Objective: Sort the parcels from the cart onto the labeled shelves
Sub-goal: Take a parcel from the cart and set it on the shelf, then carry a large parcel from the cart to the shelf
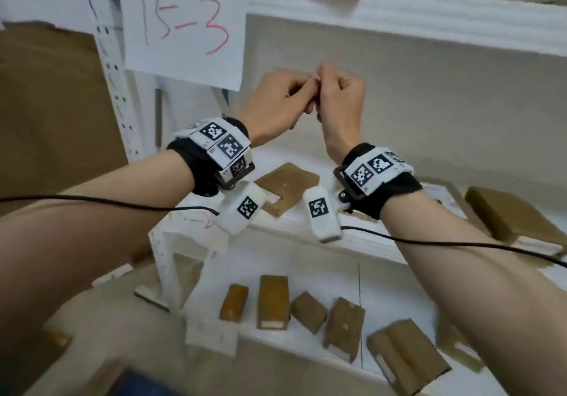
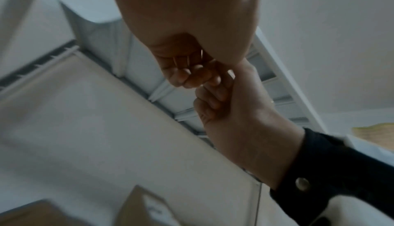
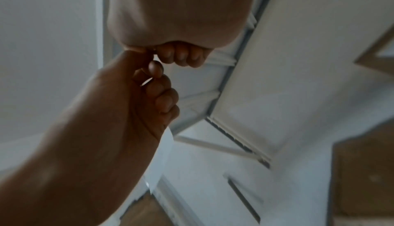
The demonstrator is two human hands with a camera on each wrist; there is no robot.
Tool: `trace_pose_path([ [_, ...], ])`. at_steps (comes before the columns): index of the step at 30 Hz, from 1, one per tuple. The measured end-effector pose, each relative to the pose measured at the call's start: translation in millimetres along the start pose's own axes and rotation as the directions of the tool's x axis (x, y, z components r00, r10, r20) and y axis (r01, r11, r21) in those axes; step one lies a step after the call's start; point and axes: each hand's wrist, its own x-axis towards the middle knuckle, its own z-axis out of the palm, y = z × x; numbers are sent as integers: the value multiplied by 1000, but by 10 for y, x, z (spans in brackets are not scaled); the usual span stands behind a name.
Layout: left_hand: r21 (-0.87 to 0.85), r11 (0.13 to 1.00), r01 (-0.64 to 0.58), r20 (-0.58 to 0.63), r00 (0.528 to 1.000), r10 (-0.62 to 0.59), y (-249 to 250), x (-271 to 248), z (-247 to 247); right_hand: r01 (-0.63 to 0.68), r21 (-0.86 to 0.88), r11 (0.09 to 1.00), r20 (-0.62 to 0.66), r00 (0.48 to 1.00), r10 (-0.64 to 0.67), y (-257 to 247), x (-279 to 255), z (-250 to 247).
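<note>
Over on the far left we've got a big flat sheet of brown cardboard (image 1: 52, 95) leaning next to the white perforated metal upright (image 1: 115, 83), with a matte paper sign (image 1: 184, 24) taped up reading "15-3" in red marker. Moving right, our left hand (image 1: 273, 104) and right hand (image 1: 340, 98) are raised together in front of the pale back panel, fingers (image 2: 187, 76) curled in and knuckles touching, both clenched. The wrist views don't show any parcel in either fist; whether something tiny is pinched between them, we can't tell. Both wrists wear black fabric bands with blocky white tags printed in black squares.

Parcels are all on the shelves: one flat brown cardboard parcel (image 1: 288, 187) on the middle shelf (image 1: 368, 242) just below our hands, a chunkier one (image 1: 509, 214) far right, and a row of small boxy kraft parcels (image 1: 273, 300) on the lower white shelf (image 1: 306, 362), near us.
</note>
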Motion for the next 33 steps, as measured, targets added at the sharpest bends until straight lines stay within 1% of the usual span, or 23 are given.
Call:
trace_pose_path([
  [4,28,983,180,12,984,-180,-559,-581,-255,-102,29,994,104,990,99,477,-476,544],
  [7,46,947,317,-6,948,-317,-1030,-1033,-423,-212,25,977,170,964,205,839,-864,959],
  [11,140,865,481,-7,875,-485,-1627,-1720,-663,-371,3,929,283,891,355,1322,-1490,1483],
  [14,198,808,555,-20,826,-563,-1988,-2169,-797,-483,-40,875,296,830,472,1637,-1891,1764],
  [17,171,721,672,-55,737,-674,-2474,-2746,-956,-605,-94,791,331,730,598,2074,-2399,2132],
  [20,173,628,759,-49,643,-764,-2816,-3364,-1044,-713,-127,689,318,629,710,2430,-2877,2350],
  [22,160,584,796,-74,600,-797,-3046,-3752,-1082,-793,-146,591,276,541,794,2669,-3183,2474],
  [23,135,554,822,-86,567,-819,-3202,-3991,-1086,-829,-167,534,250,488,836,2803,-3360,2543],
  [26,43,430,902,-122,432,-894,-3637,-4692,-1062,-913,-208,352,173,320,932,3198,-3886,2701],
  [27,34,390,920,-130,391,-911,-3732,-4891,-1042,-928,-209,309,149,282,948,3314,-4039,2722],
  [29,8,305,952,-141,303,-943,-3925,-5323,-1017,-946,-208,247,120,226,967,3561,-4392,2789],
  [33,-58,110,992,-171,98,-980,-4284,-6257,-962,-982,-152,110,71,101,992,4036,-5148,2928],
])
